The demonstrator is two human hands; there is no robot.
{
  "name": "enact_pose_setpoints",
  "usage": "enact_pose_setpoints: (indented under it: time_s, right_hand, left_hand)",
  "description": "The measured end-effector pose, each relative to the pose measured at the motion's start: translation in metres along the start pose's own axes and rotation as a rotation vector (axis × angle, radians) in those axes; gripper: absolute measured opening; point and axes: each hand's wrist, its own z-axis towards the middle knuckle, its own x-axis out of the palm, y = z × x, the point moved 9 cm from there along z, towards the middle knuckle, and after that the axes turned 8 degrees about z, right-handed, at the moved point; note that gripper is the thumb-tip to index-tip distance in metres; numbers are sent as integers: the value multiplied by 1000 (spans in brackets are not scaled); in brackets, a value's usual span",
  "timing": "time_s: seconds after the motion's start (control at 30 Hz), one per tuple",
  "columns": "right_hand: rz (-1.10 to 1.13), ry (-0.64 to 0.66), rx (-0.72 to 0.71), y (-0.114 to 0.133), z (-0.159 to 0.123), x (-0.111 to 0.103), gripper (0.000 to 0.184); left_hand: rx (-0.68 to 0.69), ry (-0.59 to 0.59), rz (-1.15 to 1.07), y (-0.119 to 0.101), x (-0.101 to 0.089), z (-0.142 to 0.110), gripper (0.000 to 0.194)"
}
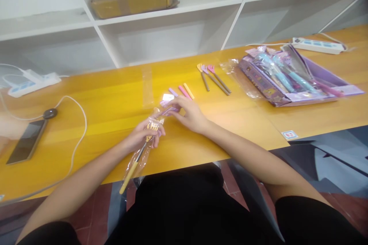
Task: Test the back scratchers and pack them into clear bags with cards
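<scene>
My left hand point(146, 132) is closed around a yellow back scratcher point(132, 174) with a metal shaft, inside a clear plastic bag point(145, 155). Its clawed head lies by my fingers, and the handle points down past the table's front edge. With bent fingers, my right hand point(191, 115) pinches a small purple printed card point(169, 111) at the bag's top. Just beyond it lie a purple handle point(173, 92), a pink handle point(184, 92) and a yellow handle point(189, 90). Farther right are three claw heads on metal rods: yellow point(199, 68), purple point(204, 69) and pink point(211, 69).
A purple display box point(276, 101) holding wrapped back scratchers stands at the right, beside loose clear plastic point(248, 82). At the left are a phone point(27, 141), a white cable point(85, 122) and a power strip point(34, 84). Another power strip point(319, 46) sits at the back right. Shelves hold a taped carton point(133, 0).
</scene>
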Motion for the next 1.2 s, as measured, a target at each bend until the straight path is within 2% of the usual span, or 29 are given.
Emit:
enact_pose_setpoints:
  time_s: [0.07, 0.2, 0.4, 0.47, 0.63, 0.73, 0.87, 1.03, 1.2]
  right_hand:
    - [-2, -26, 35, -4, 0, -3, 13]
    - [133, -90, 191, -21, -2, -5, 19]
    - [451, -58, 350, -28, -7, 10, 33]
    - [399, -62, 328, -23, -7, 8, 30]
    - [95, -96, 168, -12, -2, -7, 27]
    - [27, -137, 173, -16, -4, -12, 31]
    - [149, -175, 280, -26, -8, -10, 33]
    - [424, -124, 340, -25, -8, 4, 32]
    - [486, -119, 374, -28, -9, 9, 37]
  left_hand:
    - [-2, 0, -1, 0, -1, 0, 79]
    - [-15, 11, -1, 1, -1, -1, 83]
    - [-24, 29, -4, 3, 0, 0, 90]
    - [-23, 34, -7, 4, 0, 0, 92]
    - [-21, 47, -14, 3, 0, 0, 100]
    - [-22, 51, -16, 3, 0, 0, 101]
    - [-27, 49, -18, 5, 0, 0, 94]
    - [-37, 47, -20, 7, 0, 1, 89]
    - [-53, 50, -15, 5, 2, -1, 93]
